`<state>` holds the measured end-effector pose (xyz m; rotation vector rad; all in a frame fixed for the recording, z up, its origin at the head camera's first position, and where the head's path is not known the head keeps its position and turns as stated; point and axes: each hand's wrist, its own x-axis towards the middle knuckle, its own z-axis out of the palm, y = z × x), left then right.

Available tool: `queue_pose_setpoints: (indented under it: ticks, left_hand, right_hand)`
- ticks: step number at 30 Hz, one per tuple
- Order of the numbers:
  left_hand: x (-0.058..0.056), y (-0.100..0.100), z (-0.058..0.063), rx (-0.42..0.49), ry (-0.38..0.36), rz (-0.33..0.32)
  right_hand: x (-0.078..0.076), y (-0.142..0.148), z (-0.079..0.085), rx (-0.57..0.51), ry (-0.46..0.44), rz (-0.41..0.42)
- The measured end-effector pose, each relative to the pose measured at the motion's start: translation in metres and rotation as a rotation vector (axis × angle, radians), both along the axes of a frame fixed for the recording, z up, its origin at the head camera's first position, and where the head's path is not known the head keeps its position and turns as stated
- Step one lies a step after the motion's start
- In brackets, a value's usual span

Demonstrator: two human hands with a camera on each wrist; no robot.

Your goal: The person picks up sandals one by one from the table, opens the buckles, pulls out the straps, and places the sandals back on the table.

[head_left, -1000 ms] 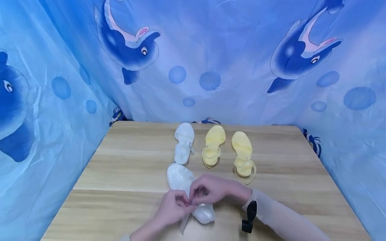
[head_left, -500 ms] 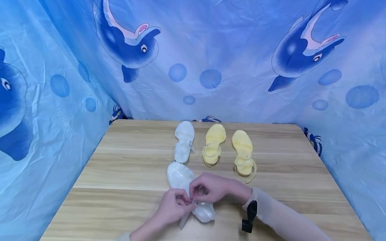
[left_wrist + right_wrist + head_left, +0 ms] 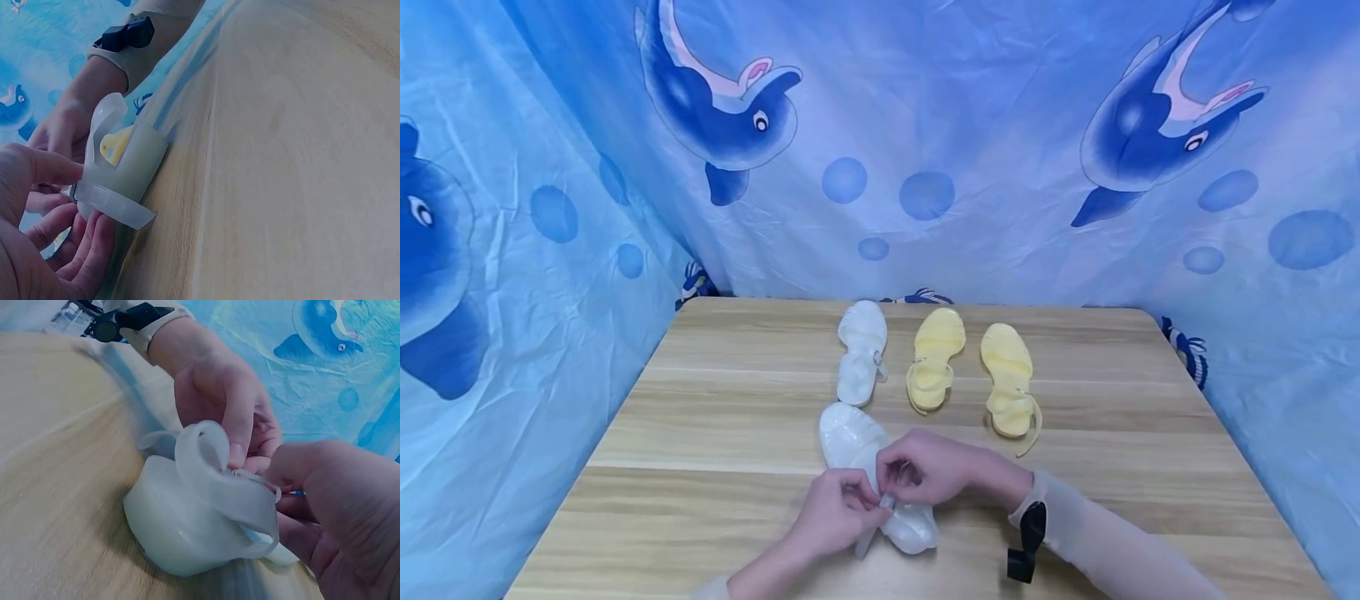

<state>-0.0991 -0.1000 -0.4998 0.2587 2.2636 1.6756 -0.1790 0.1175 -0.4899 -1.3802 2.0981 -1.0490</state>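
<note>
A white sandal (image 3: 848, 435) lies at the front middle of the table, toe pointing away and heel toward me. Both hands meet over its ankle strap (image 3: 115, 205). My left hand (image 3: 835, 512) pinches the strap by its small metal buckle (image 3: 234, 473), thumb and index finger close together. From the other side, my right hand (image 3: 928, 467) pinches the strap beside the buckle with curled fingers. The strap's loose end sticks out past the left fingers in the left wrist view. In the right wrist view the heel cup (image 3: 181, 519) stands near the tabletop. Fingers partly hide the buckle.
Behind the worked sandal lies a second white sandal (image 3: 861, 350), its heel close to the first one's toe. Two yellow sandals, one in the middle (image 3: 938, 333) and one farther right (image 3: 1006, 354), lie beside it. A blue dolphin-print curtain (image 3: 1000, 100) surrounds the wooden table (image 3: 700, 400).
The strap's loose end below my left hand has drawn upward and shows shorter. Both hands keep their grip at the buckle with small finger shifts. The other sandals stay put.
</note>
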Motion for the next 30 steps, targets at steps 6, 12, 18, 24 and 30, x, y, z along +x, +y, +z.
queue_pose_setpoints:
  ticks: [6,12,18,24,30]
  left_hand:
    - [0.0007,-0.0018,-0.0011,0.001,0.012,-0.006]
    - [0.0020,-0.0014,-0.0020,0.001,0.020,0.003]
    - [0.0043,-0.0017,-0.0011,0.019,0.015,0.011]
    - [0.0057,-0.0019,-0.0013,0.012,0.031,0.006]
    - [0.0067,-0.0014,-0.0016,0.000,0.040,0.011]
  right_hand:
    - [0.0015,-0.0038,0.0046,0.027,0.029,-0.005]
    - [0.0007,-0.0028,0.0043,0.053,-0.009,-0.009]
    - [0.0035,-0.0055,0.0060,0.028,-0.001,-0.006]
    - [0.0040,-0.0066,0.0063,0.038,0.021,-0.004]
    - [0.0045,-0.0037,0.0068,0.030,0.006,-0.002]
